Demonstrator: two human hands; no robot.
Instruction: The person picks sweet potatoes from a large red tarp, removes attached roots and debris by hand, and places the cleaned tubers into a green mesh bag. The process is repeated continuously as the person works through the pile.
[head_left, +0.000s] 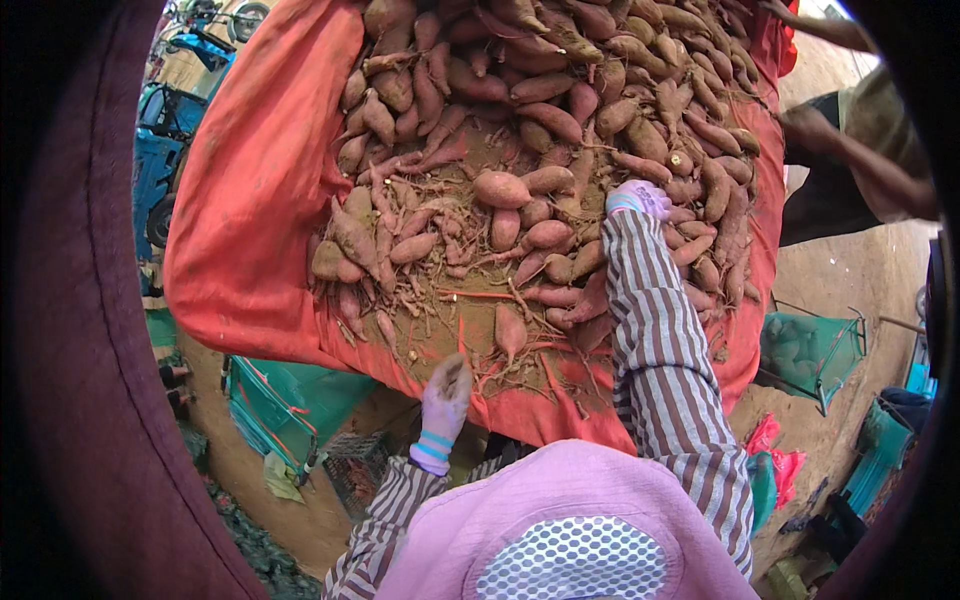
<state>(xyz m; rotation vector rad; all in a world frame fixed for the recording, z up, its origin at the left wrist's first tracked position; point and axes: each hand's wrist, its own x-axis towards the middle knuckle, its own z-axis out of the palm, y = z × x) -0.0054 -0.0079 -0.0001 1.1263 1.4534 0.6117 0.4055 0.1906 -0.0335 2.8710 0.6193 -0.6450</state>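
My right hand, in a pale purple glove, reaches into the heap of sweet potatoes. Its fingertips are hidden among the roots, so whether it grips one cannot be told. At the near edge of the red cloth is my left hand, in a soil-stained glove, its fingers loosely curled with nothing visible in them. A single sweet potato lies on the soiled cloth to the right of that hand. Thin, rooty sweet potatoes form a smaller pile on the left, beside a rounder sweet potato.
Another person's arm is beside the cloth's right side. Green mesh holders on frames stand below the cloth, one at left and one at right. A dark plastic crate is on the ground. Blue vehicles stand at far left.
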